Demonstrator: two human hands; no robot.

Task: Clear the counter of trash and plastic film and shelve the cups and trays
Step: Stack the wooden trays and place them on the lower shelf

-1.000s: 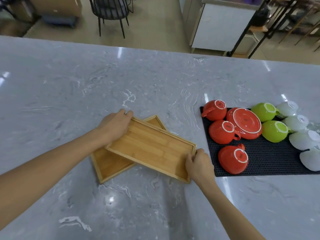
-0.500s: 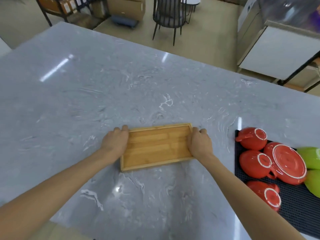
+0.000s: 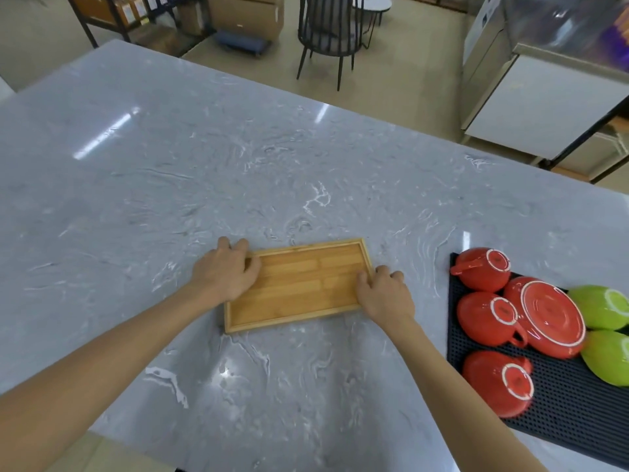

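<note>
A bamboo tray point(image 3: 299, 284) lies flat on the grey marble counter point(image 3: 238, 172), nested on a second tray that I cannot see separately. My left hand point(image 3: 226, 274) grips its left short end, thumb inside the rim. My right hand point(image 3: 384, 294) grips its right short end. To the right, a dark rubber mat point(image 3: 561, 413) holds upturned red cups point(image 3: 481, 269), a red saucer point(image 3: 548, 318) and green cups point(image 3: 600, 306).
The counter's near edge runs across the bottom left. Beyond the far edge stand a black chair point(image 3: 328, 32), cardboard boxes, a black shelf rack point(image 3: 115, 15) and a white cabinet point(image 3: 541, 103).
One second ago the upper tray sat askew over the lower one. It is now squared up on top, and both hands hold the stack by its ends. The view has shifted left.
</note>
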